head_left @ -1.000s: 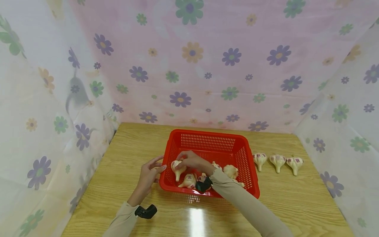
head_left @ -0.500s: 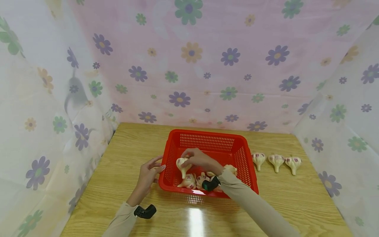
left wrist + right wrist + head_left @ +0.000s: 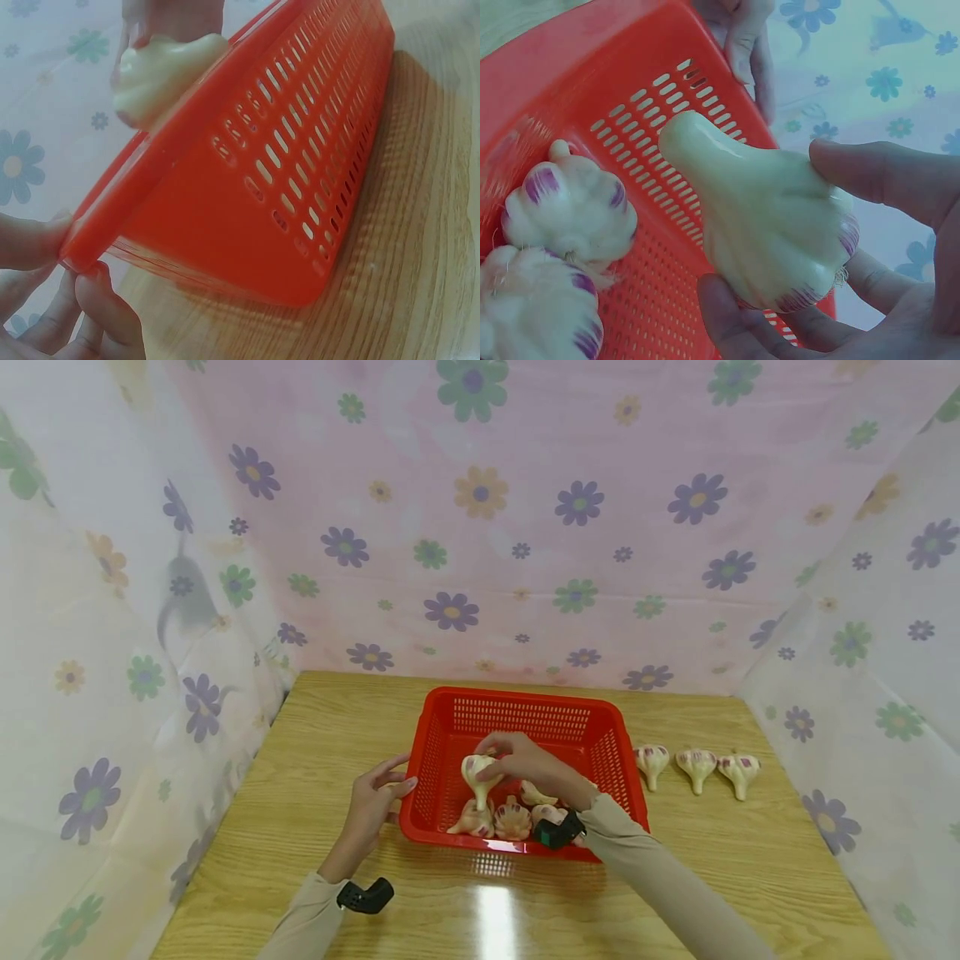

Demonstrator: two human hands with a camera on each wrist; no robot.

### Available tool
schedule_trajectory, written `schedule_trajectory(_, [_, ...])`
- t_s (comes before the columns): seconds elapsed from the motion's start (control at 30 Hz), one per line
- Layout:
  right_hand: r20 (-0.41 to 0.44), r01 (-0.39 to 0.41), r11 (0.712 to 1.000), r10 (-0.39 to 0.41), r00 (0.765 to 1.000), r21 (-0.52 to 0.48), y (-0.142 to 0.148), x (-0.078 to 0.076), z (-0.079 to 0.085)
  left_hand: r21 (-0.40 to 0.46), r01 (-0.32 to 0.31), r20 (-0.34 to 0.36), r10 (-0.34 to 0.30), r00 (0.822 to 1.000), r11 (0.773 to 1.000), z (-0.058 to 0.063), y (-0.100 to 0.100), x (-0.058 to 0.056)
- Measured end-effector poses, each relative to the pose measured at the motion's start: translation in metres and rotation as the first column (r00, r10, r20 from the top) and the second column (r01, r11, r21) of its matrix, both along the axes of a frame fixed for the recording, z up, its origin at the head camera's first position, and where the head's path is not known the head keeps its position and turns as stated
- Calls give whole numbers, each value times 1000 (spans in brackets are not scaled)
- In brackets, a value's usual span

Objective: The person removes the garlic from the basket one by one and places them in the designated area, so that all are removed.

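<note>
My right hand (image 3: 528,766) holds a garlic bulb (image 3: 477,773) over the left part of a red plastic basket (image 3: 517,695). In the right wrist view, thumb and fingers grip the purple-marked root end of the bulb (image 3: 769,221), and its pale stem points away from the palm. Several more garlic bulbs (image 3: 513,821) lie inside along the basket's near side, partly hidden by the right wrist. My left hand (image 3: 370,806) pinches the basket's left rim. The left wrist view shows its thumb (image 3: 34,240) on top and fingers curled beneath the rim.
Three garlic bulbs (image 3: 697,767) lie in a row on the wooden table (image 3: 345,718), right of the basket, stems toward me. Flower-patterned cloth (image 3: 525,610) stands behind the table and along both sides. Each wrist carries a small black camera (image 3: 365,896).
The right hand has raised the garlic bulb from the basket's left end and carried it a little to the right. My left hand stays on the rim.
</note>
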State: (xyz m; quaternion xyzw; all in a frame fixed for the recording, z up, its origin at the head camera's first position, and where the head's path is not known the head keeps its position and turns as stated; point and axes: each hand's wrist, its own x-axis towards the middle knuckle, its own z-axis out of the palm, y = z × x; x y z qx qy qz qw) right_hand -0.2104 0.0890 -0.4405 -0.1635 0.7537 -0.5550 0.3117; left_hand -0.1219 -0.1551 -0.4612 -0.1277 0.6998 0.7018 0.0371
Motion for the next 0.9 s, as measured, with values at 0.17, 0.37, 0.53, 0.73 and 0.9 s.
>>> schedule_trajectory(0.17, [-31, -12, 1000, 12, 999, 8, 12, 2, 6, -2, -5, 16, 5, 1000, 1000, -1, -1, 0])
schedule_trajectory(0.37, [-36, -1, 1000, 1, 999, -3, 28, 3, 12, 2, -1, 8, 1, 1000, 1000, -1, -1, 0])
schedule_trajectory(0.53, [-45, 17, 1000, -18, 999, -7, 43, 4, 16, -5, 1, 6, -1, 1000, 1000, 0, 0, 0])
schedule_trajectory(0.73, [-64, 56, 998, -55, 996, 5, 64, 5, 18, -1, 3, 11, -3, 1000, 1000, -13, -3, -5])
schedule_trajectory(0.9, [-69, 87, 996, -86, 994, 4, 83, 4, 19, 3, -16, 19, 16, 1000, 1000, -29, -5, -10])
